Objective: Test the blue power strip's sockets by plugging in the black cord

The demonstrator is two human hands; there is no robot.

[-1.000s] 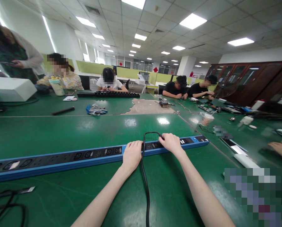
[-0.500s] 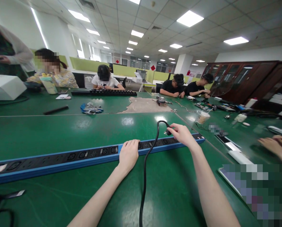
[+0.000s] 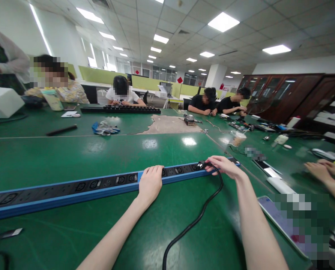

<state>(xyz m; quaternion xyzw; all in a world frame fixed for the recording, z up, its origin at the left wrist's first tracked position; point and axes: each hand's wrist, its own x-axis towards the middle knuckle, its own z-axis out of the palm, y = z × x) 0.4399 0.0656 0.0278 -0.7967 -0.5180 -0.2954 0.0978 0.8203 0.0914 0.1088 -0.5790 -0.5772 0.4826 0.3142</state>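
Black plug [image 3: 203, 164] pinched in closed fingers [image 3: 215, 162] of right hand [image 3: 226, 168], at the far-right sockets of blue power strip [image 3: 71, 188]. Left hand [image 3: 149, 184] flat and unclenched, pressing strip onto green bench [image 3: 99, 157]. Plug probably light and rigid; best gripped by its body, not the springy cable [image 3: 194, 222].

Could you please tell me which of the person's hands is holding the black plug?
The right hand pinches the plug near the right end of the strip; the left hand only rests palm down on it, gripping nothing.
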